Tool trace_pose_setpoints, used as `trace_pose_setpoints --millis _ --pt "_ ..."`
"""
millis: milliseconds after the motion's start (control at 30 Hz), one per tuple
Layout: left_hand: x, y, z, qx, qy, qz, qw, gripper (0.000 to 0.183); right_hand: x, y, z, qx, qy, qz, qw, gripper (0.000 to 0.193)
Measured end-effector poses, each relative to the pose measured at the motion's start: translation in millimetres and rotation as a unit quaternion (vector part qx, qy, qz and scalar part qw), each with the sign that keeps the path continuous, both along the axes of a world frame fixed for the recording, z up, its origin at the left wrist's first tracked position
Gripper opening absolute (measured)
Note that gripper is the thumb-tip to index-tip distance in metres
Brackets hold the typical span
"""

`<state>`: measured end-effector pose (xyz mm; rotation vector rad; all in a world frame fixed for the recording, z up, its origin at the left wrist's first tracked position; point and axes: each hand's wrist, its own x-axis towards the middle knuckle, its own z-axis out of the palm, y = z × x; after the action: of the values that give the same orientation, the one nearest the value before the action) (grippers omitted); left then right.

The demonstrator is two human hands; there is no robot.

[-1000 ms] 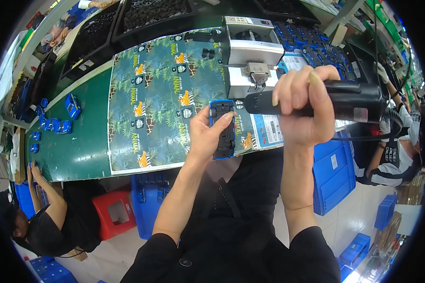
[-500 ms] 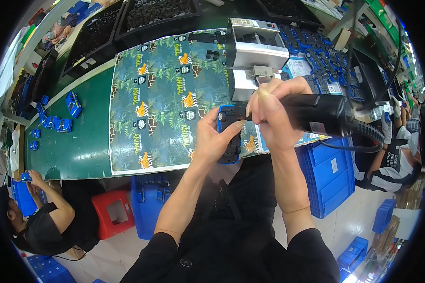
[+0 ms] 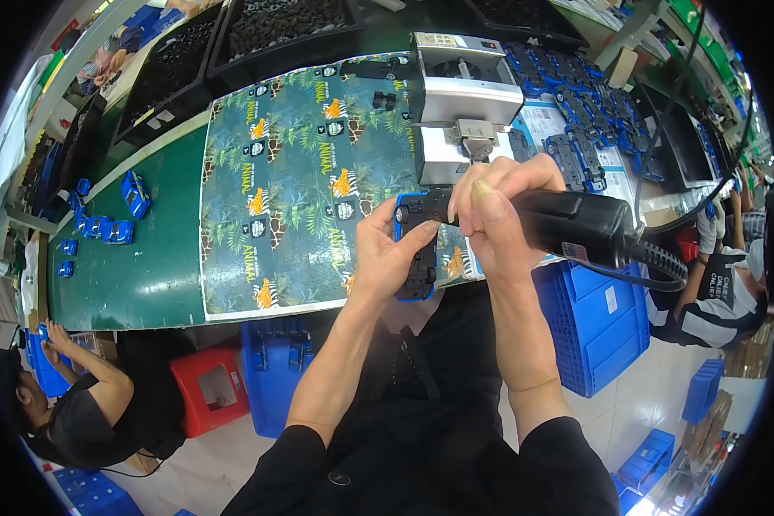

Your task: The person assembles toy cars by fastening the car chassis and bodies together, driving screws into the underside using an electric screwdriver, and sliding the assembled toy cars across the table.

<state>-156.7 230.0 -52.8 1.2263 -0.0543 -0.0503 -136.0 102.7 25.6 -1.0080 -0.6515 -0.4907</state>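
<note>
My left hand (image 3: 383,254) is closed around a blue toy car (image 3: 420,279), held with its black underside facing up at the table's front edge. In my right hand (image 3: 503,211) is a black electric screwdriver (image 3: 580,225), lying almost level. Its front end meets the upper part of the car's underside, beside my left thumb; the bit itself is hidden. Just beyond my right hand stands a silver screw feeder (image 3: 469,90) with a small metal block at its front.
Patterned sheet (image 3: 292,198) covers the middle of the green table (image 3: 168,275). Several blue toy cars (image 3: 103,227) stand at left; many chassis (image 3: 576,155) lie at right. Black bins (image 3: 288,34) line the back. Blue crates (image 3: 593,322) sit below. Co-workers sit at both sides.
The screwdriver's rear end has dipped slightly, and its cable has shifted. My left hand still holds the car in nearly the same place.
</note>
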Motion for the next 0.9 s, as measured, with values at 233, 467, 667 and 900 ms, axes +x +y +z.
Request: trace_pose_setpoints --millis 233,467,667,900 --pt "-3.9 0.2 6.5 0.018 0.002 -0.009 1.000 0.026 -3.7 -5.3 10.3 -0.018 -0.014 -0.016 1.000 0.023" --pt "21.5 33.1 8.1 -0.263 0.158 0.065 0.950 0.031 25.8 -47.6 57.9 0.054 -0.045 -0.028 0.997 0.009" --pt "11.6 22.1 4.7 -0.210 0.093 0.023 0.973 0.049 56.4 -40.0 45.1 -0.086 0.038 -0.147 0.985 0.010" --pt "18.7 22.1 -5.6 -0.224 0.088 0.045 0.970 0.053 56.0 -25.3 53.8 -0.199 0.101 -0.142 0.964 0.014"
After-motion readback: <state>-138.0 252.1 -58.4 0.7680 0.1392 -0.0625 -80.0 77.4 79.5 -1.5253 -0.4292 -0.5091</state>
